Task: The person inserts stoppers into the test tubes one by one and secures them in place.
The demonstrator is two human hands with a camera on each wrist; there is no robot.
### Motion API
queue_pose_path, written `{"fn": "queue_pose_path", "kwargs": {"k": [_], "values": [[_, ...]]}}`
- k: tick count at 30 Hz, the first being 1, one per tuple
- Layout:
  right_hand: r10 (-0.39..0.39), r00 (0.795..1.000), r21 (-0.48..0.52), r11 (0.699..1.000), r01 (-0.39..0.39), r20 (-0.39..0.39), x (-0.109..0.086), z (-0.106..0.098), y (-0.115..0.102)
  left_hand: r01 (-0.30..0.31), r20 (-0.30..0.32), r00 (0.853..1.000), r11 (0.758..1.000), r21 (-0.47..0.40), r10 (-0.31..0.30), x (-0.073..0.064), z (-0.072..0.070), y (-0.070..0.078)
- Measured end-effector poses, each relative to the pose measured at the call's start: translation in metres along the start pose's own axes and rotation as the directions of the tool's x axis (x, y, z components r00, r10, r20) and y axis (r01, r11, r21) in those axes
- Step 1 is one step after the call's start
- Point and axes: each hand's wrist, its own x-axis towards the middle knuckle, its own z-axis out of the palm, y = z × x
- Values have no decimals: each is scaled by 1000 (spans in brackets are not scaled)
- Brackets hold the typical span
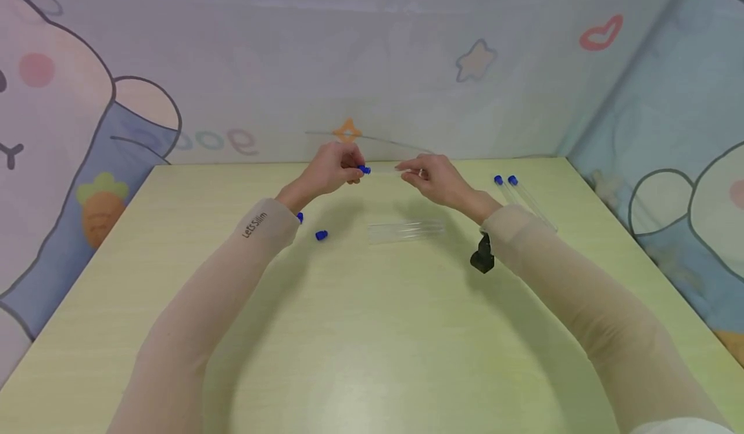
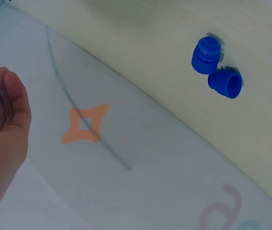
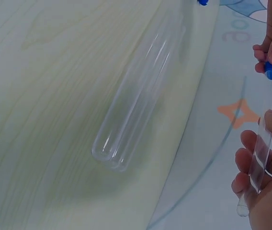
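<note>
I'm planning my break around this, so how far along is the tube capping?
Apparently done: two capped tubes lie off to the right. In hand: the left hand pinches a blue cap at the mouth of a clear tube held by the right hand. Seemingly left: the uncapped tubes and two loose caps lying nearby.

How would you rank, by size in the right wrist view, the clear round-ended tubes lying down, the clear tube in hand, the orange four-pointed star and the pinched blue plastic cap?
1. Lying clear tubes, as a group
2. Held clear tube
3. Orange star
4. Blue cap
Singly, tubes look too alike to rank.
</note>
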Motion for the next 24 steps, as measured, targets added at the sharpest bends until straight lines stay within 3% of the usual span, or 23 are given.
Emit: {"fn": "queue_pose_path", "kwargs": {"k": [17, 24], "values": [[-6, 1000, -73, 997, 4, -29, -4, 7, -8, -10, -16, 1000, 995, -98, 8, 3, 5, -6], [-6, 999, -76, 997, 3, -39, -4, 6, -9, -4, -6, 1000, 983, -184, 3, 2, 4, -7]]}}
